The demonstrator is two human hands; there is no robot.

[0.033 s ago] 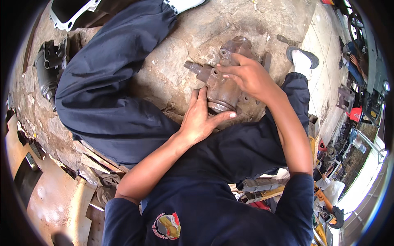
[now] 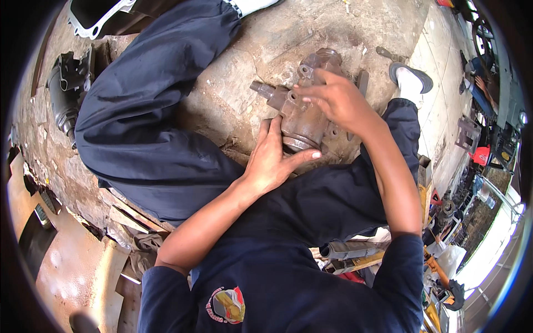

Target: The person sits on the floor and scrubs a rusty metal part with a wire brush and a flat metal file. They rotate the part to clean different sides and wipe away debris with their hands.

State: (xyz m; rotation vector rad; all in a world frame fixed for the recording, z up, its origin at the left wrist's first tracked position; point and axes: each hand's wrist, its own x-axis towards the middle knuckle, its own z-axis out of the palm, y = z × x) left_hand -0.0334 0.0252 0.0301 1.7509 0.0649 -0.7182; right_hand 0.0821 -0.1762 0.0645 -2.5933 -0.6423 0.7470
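Note:
A rusty metal housing with bolt holes, a round ringed end and a stubby side shaft lies on the ground between my bent legs. My left hand grips its near, ringed end from the left, thumb along the rim and fingers against the side. Curled over the upper part, beside a bolt hole, are the fingers of my right hand, slightly blurred, with the thumb hidden. Just right of the housing is a dark metal bar.
A small metal tool lies beyond my right foot. At left are a dark cylindrical part, a cast frame and sheet metal. Tools and parts crowd the right side around a red object; a co-worker's arm shows there.
The housing and both hands have shifted very slightly, a few pixels to the right. My right hand's fingers are a little more blurred.

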